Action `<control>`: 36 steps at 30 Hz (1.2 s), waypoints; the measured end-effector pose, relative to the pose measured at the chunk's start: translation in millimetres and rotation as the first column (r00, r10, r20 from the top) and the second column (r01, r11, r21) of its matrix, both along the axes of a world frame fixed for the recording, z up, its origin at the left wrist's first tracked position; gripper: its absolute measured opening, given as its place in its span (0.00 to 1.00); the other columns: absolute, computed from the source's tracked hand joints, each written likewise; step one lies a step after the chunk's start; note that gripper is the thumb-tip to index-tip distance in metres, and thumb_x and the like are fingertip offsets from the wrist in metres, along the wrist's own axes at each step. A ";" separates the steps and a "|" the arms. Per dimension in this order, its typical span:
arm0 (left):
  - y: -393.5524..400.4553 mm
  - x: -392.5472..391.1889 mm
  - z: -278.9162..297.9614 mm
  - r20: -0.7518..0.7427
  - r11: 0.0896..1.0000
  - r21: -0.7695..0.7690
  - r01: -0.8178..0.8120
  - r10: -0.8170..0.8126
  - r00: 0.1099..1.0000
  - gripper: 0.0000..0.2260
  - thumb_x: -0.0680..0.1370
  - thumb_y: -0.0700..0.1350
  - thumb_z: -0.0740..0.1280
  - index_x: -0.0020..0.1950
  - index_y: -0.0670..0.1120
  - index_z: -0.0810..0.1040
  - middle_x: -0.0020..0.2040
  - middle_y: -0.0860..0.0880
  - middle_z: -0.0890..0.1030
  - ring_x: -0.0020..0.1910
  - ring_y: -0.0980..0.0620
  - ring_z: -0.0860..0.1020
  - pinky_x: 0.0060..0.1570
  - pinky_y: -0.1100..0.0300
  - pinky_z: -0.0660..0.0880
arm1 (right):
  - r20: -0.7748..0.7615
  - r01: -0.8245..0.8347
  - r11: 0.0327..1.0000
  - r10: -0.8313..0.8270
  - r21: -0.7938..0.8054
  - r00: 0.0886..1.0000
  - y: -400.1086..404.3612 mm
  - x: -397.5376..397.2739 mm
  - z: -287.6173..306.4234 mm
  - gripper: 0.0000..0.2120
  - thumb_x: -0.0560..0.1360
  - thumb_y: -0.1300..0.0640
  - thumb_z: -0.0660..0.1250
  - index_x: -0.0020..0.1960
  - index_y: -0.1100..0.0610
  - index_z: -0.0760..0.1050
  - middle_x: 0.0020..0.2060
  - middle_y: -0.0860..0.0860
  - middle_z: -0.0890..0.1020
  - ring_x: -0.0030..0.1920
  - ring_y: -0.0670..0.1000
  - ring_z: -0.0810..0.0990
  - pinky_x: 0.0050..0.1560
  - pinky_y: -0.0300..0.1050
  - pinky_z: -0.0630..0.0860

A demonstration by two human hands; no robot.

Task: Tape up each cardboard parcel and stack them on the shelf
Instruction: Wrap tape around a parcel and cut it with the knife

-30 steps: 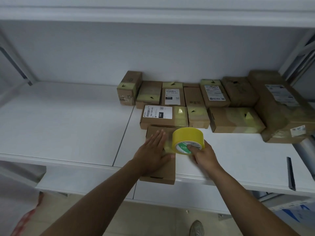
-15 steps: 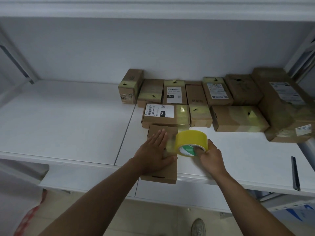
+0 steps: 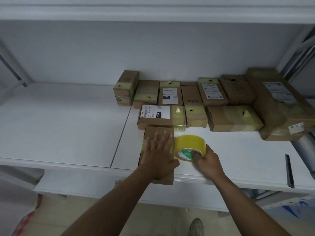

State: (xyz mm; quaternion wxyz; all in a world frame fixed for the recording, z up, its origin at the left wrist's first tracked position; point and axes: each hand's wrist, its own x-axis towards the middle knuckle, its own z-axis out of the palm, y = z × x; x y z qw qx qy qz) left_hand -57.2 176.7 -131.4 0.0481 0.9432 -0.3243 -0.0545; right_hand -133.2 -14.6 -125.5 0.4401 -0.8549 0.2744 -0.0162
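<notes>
Head view: the white shelf [image 3: 59, 126] carries taped parcels [image 3: 233, 118] along its rear wall. At its front edge, the left hand [image 3: 158, 155] presses flat on a cardboard parcel [image 3: 157, 133]; beside it, the right hand [image 3: 208, 160] grips the yellow tape roll [image 3: 188, 144].

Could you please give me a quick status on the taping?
Left hand flat on small brown cardboard parcel. Right hand grips yellow tape roll beside it. Nothing in the way.

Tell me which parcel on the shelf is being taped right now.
The plain brown parcel at the shelf's front edge, overhanging it. Only this one has the left hand pressed flat on top and the yellow tape roll, gripped by the right hand, beside it.
</notes>
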 end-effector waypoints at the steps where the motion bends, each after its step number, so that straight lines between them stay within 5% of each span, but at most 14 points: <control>1: 1.0 0.7 -0.6 0.009 1.000 -0.001 0.004 -0.004 1.000 0.43 0.73 0.70 0.48 0.82 0.48 0.40 0.82 0.46 0.40 0.80 0.40 0.37 0.75 0.37 0.39 | -0.004 -0.004 1.000 0.004 -0.001 1.000 -0.2 0.2 0.1 0.18 0.79 0.48 0.66 0.64 0.56 0.72 0.53 0.57 0.81 0.53 0.60 0.79 0.54 0.53 0.77; 5: -2.3 1.7 0.3 0.021 1.000 0.013 -0.006 0.006 1.000 0.42 0.75 0.66 0.54 0.81 0.49 0.40 0.82 0.45 0.42 0.80 0.39 0.38 0.75 0.33 0.41 | -0.025 -0.029 0.999 0.029 0.016 0.999 -3.8 3.0 4.8 0.17 0.79 0.48 0.65 0.64 0.55 0.73 0.54 0.56 0.81 0.54 0.59 0.79 0.54 0.52 0.76; 11: 1.0 4.1 14.2 -0.166 0.973 -0.199 -0.114 0.081 0.983 0.40 0.73 0.66 0.42 0.81 0.50 0.37 0.81 0.48 0.36 0.79 0.44 0.35 0.76 0.36 0.38 | 0.127 -0.006 0.996 -0.005 0.085 0.992 0.3 9.2 31.7 0.11 0.77 0.53 0.68 0.58 0.52 0.75 0.48 0.52 0.82 0.50 0.55 0.80 0.49 0.47 0.75; 16: 11.1 13.7 11.1 -0.373 0.753 -0.600 -0.269 0.033 0.927 0.39 0.74 0.69 0.45 0.82 0.55 0.40 0.82 0.54 0.41 0.80 0.53 0.38 0.77 0.41 0.37 | 0.291 -0.002 0.980 -0.057 0.198 0.955 26.1 22.9 58.2 0.12 0.76 0.52 0.71 0.58 0.52 0.75 0.47 0.48 0.80 0.49 0.49 0.80 0.46 0.44 0.75; 19: 24.0 29.0 0.6 -0.406 0.626 -0.726 -0.287 -0.053 0.912 0.35 0.78 0.66 0.50 0.82 0.56 0.48 0.82 0.54 0.51 0.81 0.52 0.47 0.76 0.35 0.47 | 0.313 -0.090 0.963 0.006 0.256 0.950 42.1 29.1 57.5 0.18 0.76 0.54 0.72 0.62 0.48 0.70 0.49 0.42 0.78 0.51 0.45 0.78 0.47 0.41 0.74; 22: 26.3 31.4 -1.1 -0.373 0.642 -0.722 -0.257 -0.047 0.927 0.37 0.77 0.68 0.57 0.82 0.56 0.49 0.81 0.54 0.54 0.81 0.50 0.50 0.75 0.34 0.51 | 0.328 -0.106 0.953 0.008 0.283 0.945 50.7 32.3 55.8 0.24 0.75 0.55 0.73 0.65 0.46 0.66 0.50 0.40 0.76 0.49 0.40 0.75 0.44 0.35 0.72; 25: 25.3 26.6 4.8 -0.374 0.657 -0.709 -0.258 -0.040 0.927 0.43 0.73 0.71 0.62 0.81 0.58 0.47 0.81 0.56 0.51 0.81 0.52 0.47 0.75 0.34 0.49 | 0.289 -0.072 0.924 -0.042 0.374 0.956 50.3 33.5 51.5 0.23 0.74 0.53 0.74 0.65 0.48 0.70 0.50 0.44 0.79 0.46 0.45 0.77 0.45 0.43 0.75; 30: 16.8 16.6 15.9 -0.404 0.719 -0.629 -0.297 0.025 0.915 0.42 0.71 0.70 0.53 0.82 0.57 0.44 0.82 0.56 0.45 0.80 0.57 0.42 0.77 0.38 0.41 | 0.199 -0.054 0.753 -0.104 0.656 0.974 63.0 24.3 42.1 0.10 0.75 0.54 0.72 0.43 0.59 0.74 0.28 0.58 0.70 0.28 0.52 0.67 0.30 0.42 0.66; 32: 18.5 18.4 10.9 -0.388 0.662 -0.689 -0.296 0.009 0.922 0.38 0.75 0.67 0.54 0.82 0.57 0.46 0.82 0.55 0.49 0.81 0.54 0.45 0.76 0.36 0.46 | 0.209 -0.095 0.748 -0.059 0.657 0.976 72.4 22.1 42.8 0.13 0.78 0.52 0.69 0.41 0.60 0.74 0.28 0.59 0.69 0.27 0.53 0.68 0.32 0.45 0.67; 36: 28.5 23.7 4.0 -0.481 0.492 -0.781 -0.385 -0.080 0.873 0.33 0.76 0.61 0.62 0.79 0.63 0.54 0.80 0.58 0.58 0.80 0.52 0.53 0.75 0.36 0.53 | 0.208 -0.073 0.791 -0.069 0.608 0.976 83.5 28.2 49.8 0.09 0.78 0.52 0.68 0.52 0.57 0.78 0.33 0.56 0.75 0.32 0.52 0.74 0.32 0.45 0.70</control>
